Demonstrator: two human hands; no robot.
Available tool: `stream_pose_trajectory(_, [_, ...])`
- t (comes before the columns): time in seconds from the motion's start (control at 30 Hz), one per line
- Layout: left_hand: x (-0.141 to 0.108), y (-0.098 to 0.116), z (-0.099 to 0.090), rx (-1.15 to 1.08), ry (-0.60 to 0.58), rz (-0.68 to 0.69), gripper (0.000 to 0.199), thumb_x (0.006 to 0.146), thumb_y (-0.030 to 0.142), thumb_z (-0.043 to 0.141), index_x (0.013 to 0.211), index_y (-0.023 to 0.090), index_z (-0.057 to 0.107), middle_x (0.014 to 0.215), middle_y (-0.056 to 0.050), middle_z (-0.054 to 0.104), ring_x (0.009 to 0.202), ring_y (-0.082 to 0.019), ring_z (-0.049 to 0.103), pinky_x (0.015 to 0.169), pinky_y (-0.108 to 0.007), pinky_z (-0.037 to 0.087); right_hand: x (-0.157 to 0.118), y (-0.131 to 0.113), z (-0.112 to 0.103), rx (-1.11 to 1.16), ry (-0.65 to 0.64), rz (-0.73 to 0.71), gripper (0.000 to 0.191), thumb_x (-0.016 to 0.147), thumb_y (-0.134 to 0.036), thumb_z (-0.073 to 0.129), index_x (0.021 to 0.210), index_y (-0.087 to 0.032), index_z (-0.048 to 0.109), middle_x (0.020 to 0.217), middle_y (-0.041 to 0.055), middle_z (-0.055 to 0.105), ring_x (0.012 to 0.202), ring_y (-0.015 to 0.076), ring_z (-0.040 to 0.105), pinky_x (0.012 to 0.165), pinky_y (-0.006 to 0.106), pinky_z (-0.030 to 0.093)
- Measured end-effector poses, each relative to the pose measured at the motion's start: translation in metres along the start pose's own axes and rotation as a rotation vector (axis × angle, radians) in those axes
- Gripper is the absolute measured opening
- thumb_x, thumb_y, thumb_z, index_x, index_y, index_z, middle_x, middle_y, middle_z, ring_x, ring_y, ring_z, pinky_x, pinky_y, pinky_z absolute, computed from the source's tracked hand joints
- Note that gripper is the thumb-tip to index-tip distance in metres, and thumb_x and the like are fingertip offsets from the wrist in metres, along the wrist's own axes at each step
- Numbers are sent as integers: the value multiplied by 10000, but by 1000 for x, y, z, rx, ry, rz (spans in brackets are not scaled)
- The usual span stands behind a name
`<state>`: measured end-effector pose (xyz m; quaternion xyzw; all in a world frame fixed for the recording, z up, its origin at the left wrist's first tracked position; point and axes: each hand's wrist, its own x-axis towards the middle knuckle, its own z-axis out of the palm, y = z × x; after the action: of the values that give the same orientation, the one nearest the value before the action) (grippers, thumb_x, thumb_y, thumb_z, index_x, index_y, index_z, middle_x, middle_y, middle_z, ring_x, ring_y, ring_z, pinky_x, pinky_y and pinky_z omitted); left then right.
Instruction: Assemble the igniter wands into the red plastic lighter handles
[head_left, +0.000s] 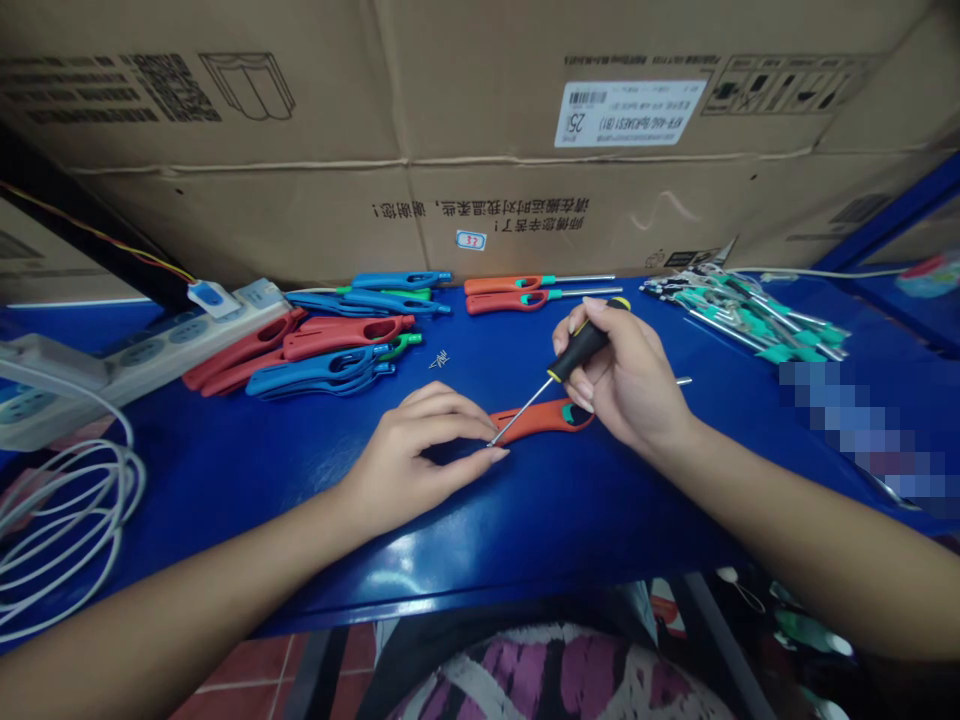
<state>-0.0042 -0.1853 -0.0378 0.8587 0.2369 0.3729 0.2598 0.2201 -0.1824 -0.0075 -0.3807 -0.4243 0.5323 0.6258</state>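
My right hand (626, 375) is closed round the black-and-yellow handle of a screwdriver (579, 350). Its thin metal shaft slants down to the left, and the tip reaches the near end of an orange gas lighter (536, 421) lying on the blue table. With thumb and fingers pinched, my left hand (424, 445) holds that end of the lighter beside the screwdriver tip. A green part shows in the lighter's opening, and its metal tube pokes out past my right hand. Whether a screw sits under the tip is too small to tell.
Behind my left hand lie several small screws (438, 359). Red lighter casings (349, 335) and blue ones (319, 373) are piled near a power strip (161, 340). Two lighters (506, 301) lie at the back; metal tubes with green parts (780, 315) are heaped right. A cable (112, 500) coils left.
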Motion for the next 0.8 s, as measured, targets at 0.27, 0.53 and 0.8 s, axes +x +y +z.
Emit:
stream_pose_trajectory(0.27, [1, 0, 0, 10, 12, 35, 50, 867, 197, 763, 913, 204, 784, 913, -43, 766, 859, -176, 677, 832, -339, 522, 1, -2, 1, 37, 17, 4, 391, 804, -504, 745, 701, -180, 553, 678, -34, 634, 318, 35, 420, 273, 184, 331])
stream_pose_trajectory(0.53, [-2, -3, 1, 24, -31, 13, 46, 863, 200, 771, 906, 196, 790, 935, -46, 762, 888, -180, 670, 850, -349, 505, -3, 2, 0, -14, -24, -76, 323, 867, -434, 710, 726, -182, 564, 700, -30, 652, 319, 45, 452, 264, 184, 343])
stream_pose_trajectory(0.8, [-4, -3, 7, 38, -63, -65, 38, 865, 204, 766, 879, 213, 800, 960, -39, 745, 909, -182, 667, 853, -353, 510, -16, -2, 4, -275, -109, -269, 215, 917, -374, 689, 829, -196, 606, 712, -30, 674, 345, 51, 505, 305, 189, 395])
